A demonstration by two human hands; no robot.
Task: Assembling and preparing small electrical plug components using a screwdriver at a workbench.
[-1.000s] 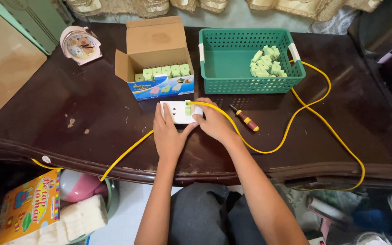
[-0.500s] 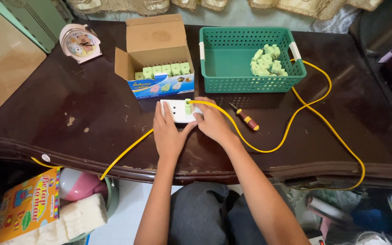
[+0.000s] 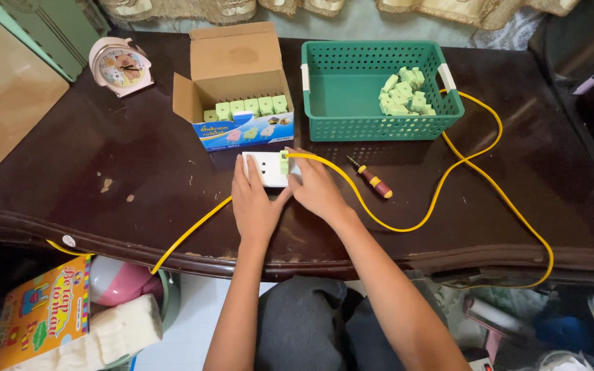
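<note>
**Two hands on a white socket block at the front of a dark wooden table**

The dark brown wooden table [image 3: 70, 172] fills the view, its top scuffed with pale chips on the left part and its front edge curved and moulded. Off its far-left corner stands a pale green cabinet door [image 3: 42, 34]. Near that back-left corner a pink round alarm clock [image 3: 119, 66] leans, with bare tabletop all around it. Below the front edge on the left, a bright orange picture book [image 3: 39, 312] and a pink and white ball [image 3: 115, 282] lie on the floor.

A yellow cable [image 3: 187, 237] runs from under the table edge up to the white rectangular socket block [image 3: 264, 168], which lies flat near the front middle. The left hand [image 3: 256, 206] lies flat with its fingers stretched forward, pressing the block's near-left side. Just behind the block stands an open cardboard box with a blue front [image 3: 238, 103], a row of light green plugs [image 3: 245, 108] inside.

The right hand [image 3: 317, 189] pinches a light green plug [image 3: 284, 162] against the block's right end. A small red-and-yellow-handled screwdriver [image 3: 371, 178] lies just right of it. Behind sits a green plastic perforated basket [image 3: 352, 117] with a heap of green plugs in its right corner. The yellow cable loops wide across the right half and over the front edge, leaving open table inside the loop. A lace curtain hem [image 3: 393, 8] hangs behind.
</note>
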